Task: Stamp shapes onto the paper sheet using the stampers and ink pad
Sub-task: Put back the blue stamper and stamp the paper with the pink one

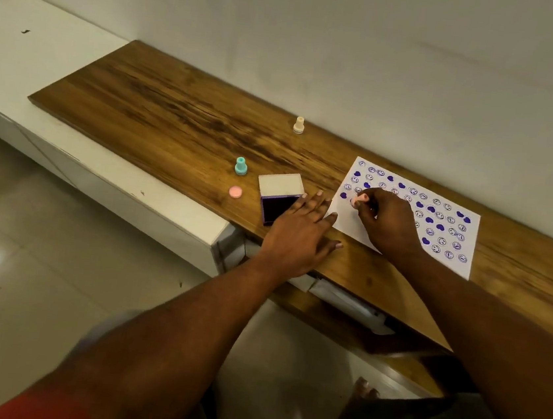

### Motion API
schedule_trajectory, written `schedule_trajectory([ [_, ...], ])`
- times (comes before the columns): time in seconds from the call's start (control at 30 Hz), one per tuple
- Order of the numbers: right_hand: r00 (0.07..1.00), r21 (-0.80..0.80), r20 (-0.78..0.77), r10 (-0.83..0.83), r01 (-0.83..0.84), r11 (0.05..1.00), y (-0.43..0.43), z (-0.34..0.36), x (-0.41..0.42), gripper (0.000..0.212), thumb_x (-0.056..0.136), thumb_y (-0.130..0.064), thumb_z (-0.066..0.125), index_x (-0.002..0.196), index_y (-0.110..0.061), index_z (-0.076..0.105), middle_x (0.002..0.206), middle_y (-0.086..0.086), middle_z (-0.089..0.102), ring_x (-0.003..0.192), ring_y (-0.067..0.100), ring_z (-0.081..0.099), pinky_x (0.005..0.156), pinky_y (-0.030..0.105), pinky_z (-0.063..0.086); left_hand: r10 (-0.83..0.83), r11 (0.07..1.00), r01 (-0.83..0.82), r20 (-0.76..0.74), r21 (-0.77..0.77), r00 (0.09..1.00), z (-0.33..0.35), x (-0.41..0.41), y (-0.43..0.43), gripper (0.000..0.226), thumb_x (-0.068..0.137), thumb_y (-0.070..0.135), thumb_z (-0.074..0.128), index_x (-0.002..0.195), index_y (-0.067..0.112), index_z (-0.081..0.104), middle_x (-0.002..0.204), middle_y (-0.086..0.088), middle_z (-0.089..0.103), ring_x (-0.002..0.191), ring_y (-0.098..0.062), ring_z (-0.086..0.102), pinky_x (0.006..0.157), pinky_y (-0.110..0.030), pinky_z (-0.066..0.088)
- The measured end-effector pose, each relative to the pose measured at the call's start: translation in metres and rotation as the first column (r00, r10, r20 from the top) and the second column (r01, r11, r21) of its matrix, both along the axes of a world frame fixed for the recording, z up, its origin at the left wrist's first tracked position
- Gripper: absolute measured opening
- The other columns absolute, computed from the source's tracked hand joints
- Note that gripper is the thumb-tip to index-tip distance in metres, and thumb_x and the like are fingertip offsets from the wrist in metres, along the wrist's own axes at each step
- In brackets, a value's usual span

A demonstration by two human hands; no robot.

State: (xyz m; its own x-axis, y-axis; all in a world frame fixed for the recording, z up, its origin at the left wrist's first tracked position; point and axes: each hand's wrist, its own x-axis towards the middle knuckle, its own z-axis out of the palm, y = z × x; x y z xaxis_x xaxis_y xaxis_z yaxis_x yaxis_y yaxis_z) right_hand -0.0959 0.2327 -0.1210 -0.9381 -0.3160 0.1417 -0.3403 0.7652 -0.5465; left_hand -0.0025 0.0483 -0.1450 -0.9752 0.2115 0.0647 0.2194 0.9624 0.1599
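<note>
A white paper sheet [449, 256] lies on the wooden top, covered with several purple hearts and smiley faces. My right hand [387, 222] grips a pink stamper [355, 201] and holds it down on the sheet's left part. My left hand [303, 233] lies flat with straight fingers beside the sheet's left corner, its fingertips next to the open ink pad [277, 206], whose lid stands up behind the dark purple pad. A teal stamper [241, 166] and a cream stamper [299, 124] stand upright further left and back.
A pink round cap [235, 191] lies near the front edge of the wooden top [176, 111]. A white ledge [27, 53] runs to the left, the wall rises behind, and a tiled floor lies below.
</note>
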Motion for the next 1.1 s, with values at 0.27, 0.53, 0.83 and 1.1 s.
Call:
schedule_trajectory([
  [0.27,0.994,0.063,-0.042,0.097,-0.094,0.994,-0.015,-0.008,-0.011,0.027,0.100,-0.029,0.062,0.118,-0.012,0.072,0.107,0.008,0.073,0.093,0.023,0.066,0.077,0.030,0.045,-0.049,0.999,0.049,0.008,-0.023,0.999,-0.012,0.001,0.008,0.070,0.106,0.066,0.022,0.160,0.024,0.040,0.169,-0.006,0.031,0.161,-0.021,0.010,0.125,-0.039,-0.006],
  [0.53,0.983,0.056,-0.139,0.118,-0.111,0.992,-0.026,0.018,-0.026,0.024,0.102,-0.030,0.057,0.110,-0.014,0.073,0.102,0.002,0.074,0.086,0.015,0.064,0.073,0.024,0.037,-0.045,0.998,0.046,-0.022,0.036,0.999,-0.018,0.001,0.008,0.067,0.107,0.064,0.024,0.159,0.024,0.041,0.168,-0.006,0.034,0.161,-0.020,0.013,0.128,-0.038,-0.002],
  [0.83,0.998,0.177,-0.042,0.039,-0.031,0.984,-0.033,-0.027,-0.004,0.028,0.103,-0.028,0.053,0.119,-0.011,0.067,0.111,0.015,0.071,0.101,0.034,0.066,0.083,0.038,0.047,-0.047,0.997,0.050,-0.044,0.065,0.998,-0.022,0.003,0.008,0.068,0.107,0.062,0.026,0.159,0.022,0.042,0.168,-0.008,0.032,0.161,-0.021,0.012,0.129,-0.038,-0.001],
  [1.1,0.997,0.236,-0.059,0.054,-0.039,0.971,-0.036,-0.021,-0.013,0.026,0.103,-0.029,0.054,0.116,-0.012,0.068,0.106,0.012,0.073,0.094,0.029,0.067,0.073,0.030,0.038,-0.045,0.997,0.048,-0.048,0.062,0.998,-0.015,0.004,0.011,0.068,0.107,0.062,0.027,0.157,0.019,0.045,0.167,-0.009,0.036,0.161,-0.022,0.013,0.127,-0.037,-0.005],
])
